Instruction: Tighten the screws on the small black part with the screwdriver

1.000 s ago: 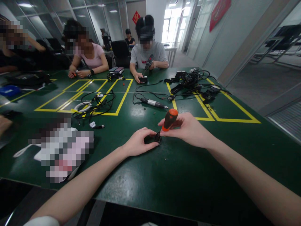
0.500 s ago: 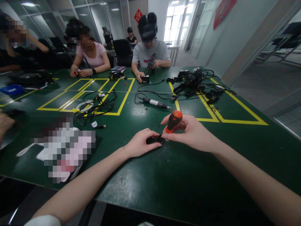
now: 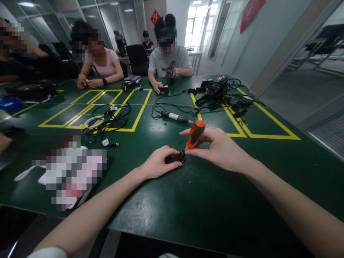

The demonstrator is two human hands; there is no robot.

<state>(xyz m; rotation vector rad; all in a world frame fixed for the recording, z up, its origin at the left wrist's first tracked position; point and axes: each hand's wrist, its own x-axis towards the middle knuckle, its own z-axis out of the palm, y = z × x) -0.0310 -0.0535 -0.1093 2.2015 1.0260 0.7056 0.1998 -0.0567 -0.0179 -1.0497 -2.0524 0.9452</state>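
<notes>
A small black part (image 3: 182, 156) lies on the green table, pinched between the thumb and fingers of my left hand (image 3: 158, 163). Its right end, with a round opening, shows past my fingertips. My right hand (image 3: 219, 148) holds a screwdriver (image 3: 197, 133) by its orange and dark handle, tilted, just right of and above the black part. The tip of the tool is hidden by my fingers. Beyond my hands lies a black and silver pen-shaped tool (image 3: 176, 117) with a cable.
Tangled black cables (image 3: 219, 93) lie at the back right, more cables (image 3: 118, 120) at left. A blurred pouch-like item (image 3: 83, 168) lies near my left forearm. Across the table a person in grey (image 3: 172, 59) holds a drill; another person (image 3: 106, 64) sits left.
The screwdriver has moved slightly away from the black part and its handle stands more upright; the part's round opening now shows. The whole view has shifted slightly.
</notes>
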